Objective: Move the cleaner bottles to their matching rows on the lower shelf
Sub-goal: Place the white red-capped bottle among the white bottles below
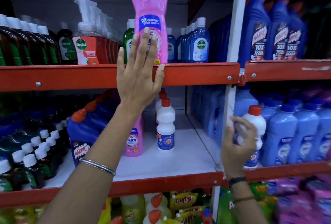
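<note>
A tall pink cleaner bottle (149, 5) stands at the front edge of the upper shelf (71, 76). My left hand (138, 76) is raised flat against its lower label, fingers spread and thumb at the shelf rail, not wrapped around it. On the right section of the lower shelf, my right hand (238, 144), blurred, curls around a white bottle with a red cap (256, 121) beside blue bottles. On the lower shelf (170, 161) stand another pink bottle (133, 141) and a row of white red-capped bottles (165, 127).
Blue Harpic bottles (82, 134) and dark white-capped bottles (35, 152) fill the lower shelf's left side. Dettol bottles (199, 44) flank the pink bottle above. A white upright post (232, 98) divides the sections. Light-blue bottles (295, 134) crowd the lower right.
</note>
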Demonstrator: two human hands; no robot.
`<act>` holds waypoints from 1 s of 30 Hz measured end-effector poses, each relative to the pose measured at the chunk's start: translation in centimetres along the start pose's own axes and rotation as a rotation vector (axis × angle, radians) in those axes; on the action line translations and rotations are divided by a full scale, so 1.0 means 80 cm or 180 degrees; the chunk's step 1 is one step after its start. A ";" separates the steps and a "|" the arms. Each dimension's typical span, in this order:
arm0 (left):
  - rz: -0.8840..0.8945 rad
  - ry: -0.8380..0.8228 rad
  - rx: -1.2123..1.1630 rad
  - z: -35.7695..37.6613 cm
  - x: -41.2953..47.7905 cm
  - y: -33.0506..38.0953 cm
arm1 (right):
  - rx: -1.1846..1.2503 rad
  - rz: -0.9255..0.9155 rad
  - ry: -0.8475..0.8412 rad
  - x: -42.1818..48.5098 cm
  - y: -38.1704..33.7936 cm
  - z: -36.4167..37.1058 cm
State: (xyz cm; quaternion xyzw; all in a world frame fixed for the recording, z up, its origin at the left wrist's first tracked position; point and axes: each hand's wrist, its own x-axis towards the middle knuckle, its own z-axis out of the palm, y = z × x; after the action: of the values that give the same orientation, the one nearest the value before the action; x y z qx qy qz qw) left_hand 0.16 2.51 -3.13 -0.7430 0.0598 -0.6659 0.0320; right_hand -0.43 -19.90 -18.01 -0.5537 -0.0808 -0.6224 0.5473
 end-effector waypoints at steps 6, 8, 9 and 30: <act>-0.0079 -0.0036 0.0014 0.000 -0.003 0.002 | -0.0985 0.0628 -0.0219 0.050 0.055 -0.062; -0.0086 -0.0034 0.0020 0.000 -0.004 0.002 | -0.1411 0.1056 -0.0643 0.053 0.067 -0.062; -0.0086 -0.0027 0.0010 0.000 -0.004 0.002 | -0.1623 0.1262 -0.0785 0.052 0.071 -0.061; -0.0042 0.0116 0.0039 0.002 -0.005 0.000 | -0.0911 0.0809 -0.1081 -0.007 -0.067 -0.003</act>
State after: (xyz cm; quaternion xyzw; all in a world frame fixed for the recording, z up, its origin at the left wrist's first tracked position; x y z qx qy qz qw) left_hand 0.30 2.57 -3.53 -0.7308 0.0513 -0.6799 0.0310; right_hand -4.84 -17.63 -15.83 -0.7278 -0.0124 -0.4518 0.5157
